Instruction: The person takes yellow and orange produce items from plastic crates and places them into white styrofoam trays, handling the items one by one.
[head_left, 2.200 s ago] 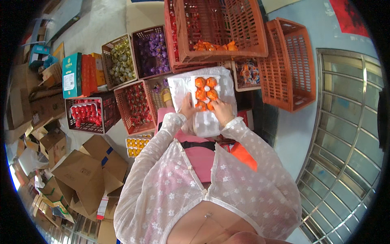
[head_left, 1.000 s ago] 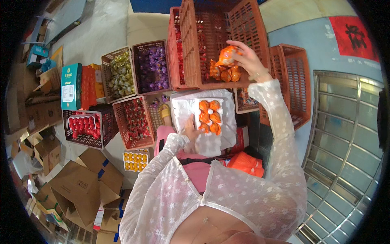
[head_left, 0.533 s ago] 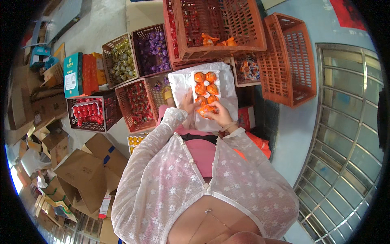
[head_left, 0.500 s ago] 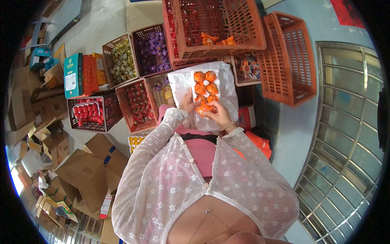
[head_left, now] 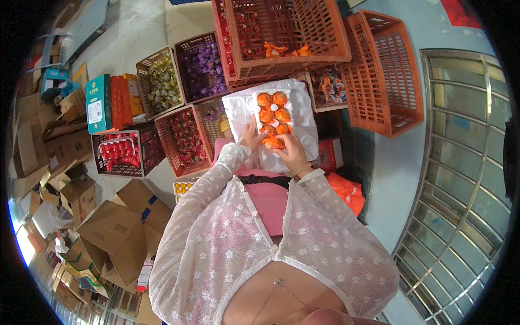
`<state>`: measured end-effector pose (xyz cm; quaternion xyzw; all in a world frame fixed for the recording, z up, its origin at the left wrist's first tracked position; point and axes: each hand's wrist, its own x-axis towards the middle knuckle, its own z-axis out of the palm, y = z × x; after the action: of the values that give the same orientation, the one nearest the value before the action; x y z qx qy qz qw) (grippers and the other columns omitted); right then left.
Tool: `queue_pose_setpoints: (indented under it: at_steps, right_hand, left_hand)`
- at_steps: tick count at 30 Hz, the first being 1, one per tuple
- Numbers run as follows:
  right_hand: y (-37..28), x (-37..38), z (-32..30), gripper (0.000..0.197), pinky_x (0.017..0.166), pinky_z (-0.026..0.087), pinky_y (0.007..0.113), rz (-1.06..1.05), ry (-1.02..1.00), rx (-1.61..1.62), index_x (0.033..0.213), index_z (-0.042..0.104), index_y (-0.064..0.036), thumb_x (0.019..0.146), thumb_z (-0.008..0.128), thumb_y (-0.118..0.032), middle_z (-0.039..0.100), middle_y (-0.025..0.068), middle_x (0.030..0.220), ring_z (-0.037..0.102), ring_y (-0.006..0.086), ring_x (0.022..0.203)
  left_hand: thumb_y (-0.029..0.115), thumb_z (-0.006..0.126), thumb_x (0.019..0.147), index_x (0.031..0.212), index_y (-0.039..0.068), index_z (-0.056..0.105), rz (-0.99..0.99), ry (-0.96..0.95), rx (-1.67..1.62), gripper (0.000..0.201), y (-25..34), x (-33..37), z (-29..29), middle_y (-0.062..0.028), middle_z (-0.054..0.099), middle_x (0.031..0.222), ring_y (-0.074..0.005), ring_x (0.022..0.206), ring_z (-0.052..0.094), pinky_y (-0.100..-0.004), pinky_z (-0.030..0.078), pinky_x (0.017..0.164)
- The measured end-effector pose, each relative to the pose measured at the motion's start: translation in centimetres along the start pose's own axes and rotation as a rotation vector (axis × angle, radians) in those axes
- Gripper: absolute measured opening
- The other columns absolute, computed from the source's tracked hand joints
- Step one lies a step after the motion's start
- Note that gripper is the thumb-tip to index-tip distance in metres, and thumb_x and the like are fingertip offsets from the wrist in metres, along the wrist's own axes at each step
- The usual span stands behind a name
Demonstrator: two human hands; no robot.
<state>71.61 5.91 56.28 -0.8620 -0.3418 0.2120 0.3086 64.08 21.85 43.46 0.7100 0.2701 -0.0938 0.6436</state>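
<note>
A white tray [head_left: 258, 115] with several round pieces in orange wrappers [head_left: 266, 116] rests on a white padded surface [head_left: 238, 106] in front of me. At the tray's near end, my right hand [head_left: 293, 155] has its fingers closed around an orange-wrapped ball [head_left: 273, 143]. My left hand [head_left: 251, 137] lies along the tray's left edge, fingers stretched out, with the thumb reaching toward that same ball. The fingers partly cover the near end of the tray.
Stacked orange crates [head_left: 292, 62] stand beyond the tray, another crate [head_left: 379, 76] to the right. On the left are crates of purple [head_left: 201, 67], gold [head_left: 163, 78] and red [head_left: 187, 138] wrapped pieces, plus cardboard boxes [head_left: 116, 230]. A metal-barred window or gate [head_left: 460, 179] is at the right.
The ball in my right hand has gone from tilted, with loose wrapper showing, to sitting lower and rounder at the tray's near end. My left hand has hardly moved.
</note>
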Motion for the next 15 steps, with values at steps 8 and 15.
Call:
queue_pose_setpoints:
  at_steps: [8, 15]
  right_hand:
    - [2.7, -2.0, 1.1, 0.034, 0.081, 0.046, 0.033, 0.343, 0.013, 0.668, 0.106, 0.056, -0.0037, 0.077, 0.068, -0.014, 0.054, 0.0129, 0.107, 0.056, 0.0266, 0.095]
    - [-1.3, 0.2, 1.6, 0.031, 0.073, 0.046, 0.040, 0.086, 0.052, 0.093, 0.093, 0.055, -0.0039, 0.071, 0.073, -0.016, 0.052, 0.0135, 0.097, 0.056, 0.0359, 0.087]
  left_hand:
    - [0.039, 0.067, 0.082, 0.145, 0.008, 0.020, 0.049, 0.073, -0.079, 0.085, -4.2, 1.6, 1.3, -0.0265, 0.048, 0.113, -0.0336, 0.099, 0.052, -0.0365, 0.043, 0.088]
    - [0.052, 0.061, 0.083, 0.115, 0.007, 0.055, -0.626, -0.150, -0.347, 0.056, -0.8, -0.7, -0.4, -0.0121, 0.059, 0.095, -0.0232, 0.084, 0.059, -0.0392, 0.050, 0.070]
